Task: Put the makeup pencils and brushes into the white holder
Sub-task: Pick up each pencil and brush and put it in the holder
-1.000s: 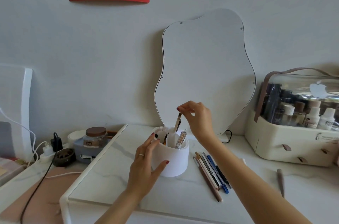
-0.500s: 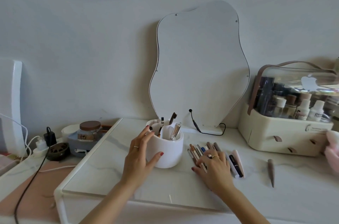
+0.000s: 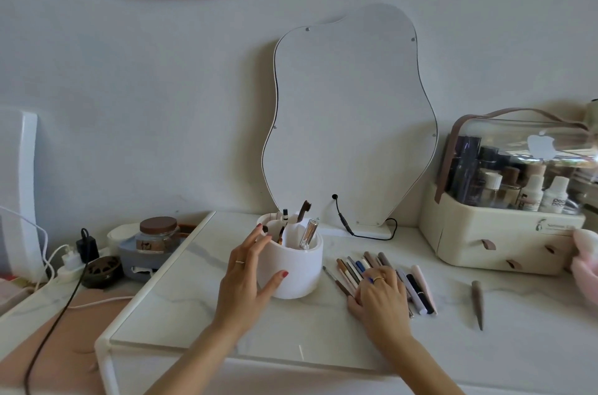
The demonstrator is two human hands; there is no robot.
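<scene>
The white holder (image 3: 293,268) stands on the marble counter (image 3: 200,307), toward its back edge and just in front of the wavy mirror (image 3: 349,122); it already carries a few items, among them a brown brush (image 3: 304,210) and a clear-capped tube (image 3: 309,232), all leaning upright inside. The left hand (image 3: 247,278) cups the holder's left wall, fingers spread wide and thumb pressed to the front, steadying it rather than lifting it. The row of pencils and brushes (image 3: 385,278) lies flat just to the right of the holder, nearer the front edge, the sticks side by side and touching; the right hand (image 3: 380,297) rests palm-down on the near ends of the row, fingers flat and loosely extended; it covers several sticks but has none pinched between thumb and fingers as far as can be seen. One brown pointed stick (image 3: 477,300) lies alone, well apart to the right, near the cream cosmetics case (image 3: 504,242) at the counter's back right.

The step in hand appears to be choosing the next piece from the row; most of the job is not yet done. The next move likely calls for separating a single stick from its neighbours, curling fingertips under it, raising it clear and lowering it end-first through the holder's open mouth without knocking the ones already standing there.
</scene>
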